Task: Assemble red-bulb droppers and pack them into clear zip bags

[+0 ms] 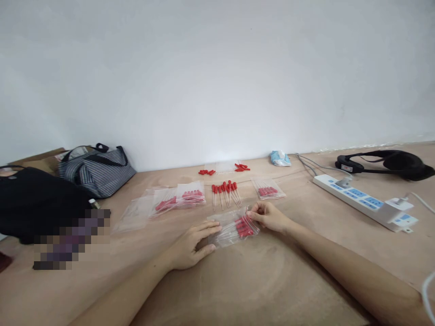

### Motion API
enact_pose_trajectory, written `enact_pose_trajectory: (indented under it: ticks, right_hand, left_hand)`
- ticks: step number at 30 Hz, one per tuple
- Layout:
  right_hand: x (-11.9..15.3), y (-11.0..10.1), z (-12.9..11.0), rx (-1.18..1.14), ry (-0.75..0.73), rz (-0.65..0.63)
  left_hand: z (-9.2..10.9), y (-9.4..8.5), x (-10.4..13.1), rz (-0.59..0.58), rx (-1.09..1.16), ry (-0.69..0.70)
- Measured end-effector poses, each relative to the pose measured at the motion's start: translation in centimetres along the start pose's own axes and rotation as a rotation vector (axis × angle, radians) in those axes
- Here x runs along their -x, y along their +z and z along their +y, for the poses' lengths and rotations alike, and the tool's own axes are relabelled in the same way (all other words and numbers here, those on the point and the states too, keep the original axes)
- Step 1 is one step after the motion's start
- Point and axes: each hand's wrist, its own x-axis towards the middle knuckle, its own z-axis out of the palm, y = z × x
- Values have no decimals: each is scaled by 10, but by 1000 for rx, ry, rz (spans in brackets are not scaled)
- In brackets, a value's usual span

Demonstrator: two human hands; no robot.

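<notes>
In front of me lies a clear zip bag (pixel 224 234) holding several droppers with red bulbs (pixel 245 227) and thin clear stems. The bulbs point right, toward the bag's mouth. My left hand (pixel 193 244) rests at the bag's left end, fingers stretched out over its edge and thumb apart. At the right end, my right hand (pixel 267 216) pinches the bag's edge between thumb and fingers. Just beyond the bag, several loose droppers (pixel 224 188) lie in a row with bulbs away from me.
Filled dropper bags (pixel 192 194) and flat clear bags (pixel 134 213) lie left; another filled bag (pixel 268 190) lies right. More red-bulbed droppers (pixel 242 168) are near the wall. A power strip (pixel 360 199), black headset (pixel 384 164), tissue pack (pixel 280 158), striped bag (pixel 98 174) and black bag (pixel 41 199) surround them.
</notes>
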Motion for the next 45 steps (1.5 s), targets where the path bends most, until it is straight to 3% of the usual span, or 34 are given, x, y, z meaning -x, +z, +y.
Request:
enact_pose_trajectory:
  ticks: [17, 24, 28, 33, 39, 45]
  right_hand:
    - [1, 8, 4, 52, -25, 35]
    - [2, 10, 8, -3, -65, -46]
    - [-2, 11, 10, 60, -29, 36]
    - [-8, 12, 14, 166, -131, 130]
    - [-5, -2, 7, 252, -1, 208]
    - [3, -2, -1, 387, -93, 49]
  left_hand:
    - [4, -2, 0, -19, 2, -25]
    - [1, 0, -1, 6, 12, 2]
    - [2, -1, -1, -6, 0, 2]
    - [4, -2, -1, -14, -5, -16]
    - [2, -1, 0, -40, -22, -41]
    - [1, -1, 0, -72, -54, -49]
